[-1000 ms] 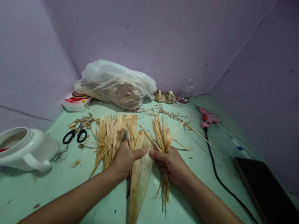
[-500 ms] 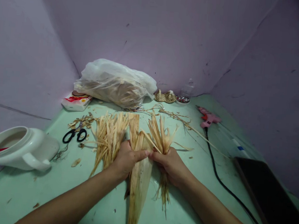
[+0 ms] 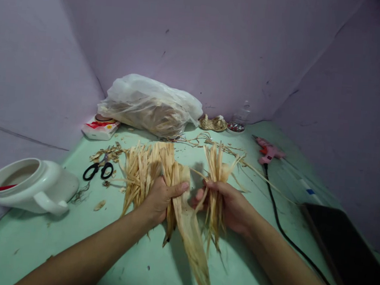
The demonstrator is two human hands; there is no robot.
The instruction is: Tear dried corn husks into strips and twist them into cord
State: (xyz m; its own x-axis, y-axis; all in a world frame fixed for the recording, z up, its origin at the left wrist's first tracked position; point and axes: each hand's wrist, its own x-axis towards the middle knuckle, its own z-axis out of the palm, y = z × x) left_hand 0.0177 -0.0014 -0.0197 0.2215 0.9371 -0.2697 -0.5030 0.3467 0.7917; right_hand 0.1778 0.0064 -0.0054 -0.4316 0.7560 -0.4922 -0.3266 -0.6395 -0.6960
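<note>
A broad dried husk [image 3: 188, 223] is clamped near its upper end by the left hand [image 3: 159, 198], curled tight with the thumb pressed across it, and the husk's tip hangs towards the near edge of the green table [image 3: 70, 238]. Just to the right, a bundle of thin strips [image 3: 218, 173] is gripped in the closed right hand [image 3: 232, 206], ends fanned towards the far side. A loose pile of strips [image 3: 138, 169] is seen just left of the left hand, black scissors [image 3: 97, 170] further left.

Bare forearms come in from the bottom edge, converging. Left grip [image 3: 161, 197] fisted closed, thumb stretched rightward. Right grip [image 3: 234, 205] curled closed just beside it, not touching.
</note>
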